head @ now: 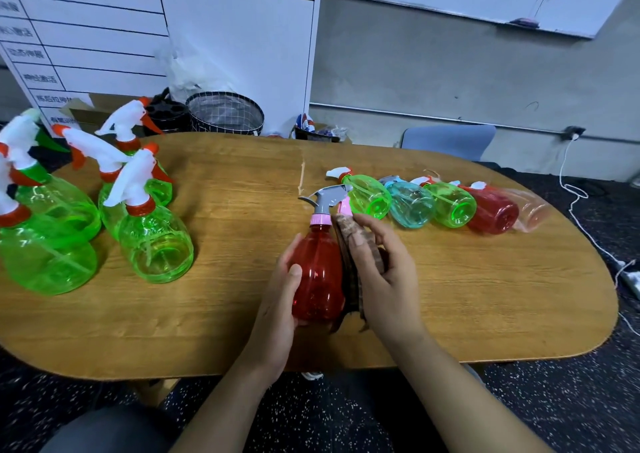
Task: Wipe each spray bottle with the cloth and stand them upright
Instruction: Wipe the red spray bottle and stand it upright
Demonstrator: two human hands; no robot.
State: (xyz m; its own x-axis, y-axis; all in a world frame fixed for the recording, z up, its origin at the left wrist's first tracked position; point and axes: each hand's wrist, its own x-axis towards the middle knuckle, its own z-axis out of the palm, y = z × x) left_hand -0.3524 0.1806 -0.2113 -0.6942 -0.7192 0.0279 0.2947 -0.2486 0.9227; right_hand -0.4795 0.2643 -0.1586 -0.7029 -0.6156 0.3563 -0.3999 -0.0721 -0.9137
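Observation:
A red spray bottle [320,272] with a grey trigger head and pink collar is upright over the wooden table [221,314]. My left hand [280,300] grips its body from the left. My right hand [377,265] holds a brown cloth [348,244] pressed against the bottle's right side. Several green bottles [156,241] with white and orange heads stand upright at the left. A row of bottles lies on its side at the right: green [369,196], teal [410,204], green [453,204], red [493,211] and a pale clear one [531,210].
A large printed board [239,54] leans behind the table, with a dark fabric basket [225,113] and a black holder [169,111] at its foot. A blue chair back [448,140] stands behind the right side. A white cable [571,189] runs over the dark speckled floor.

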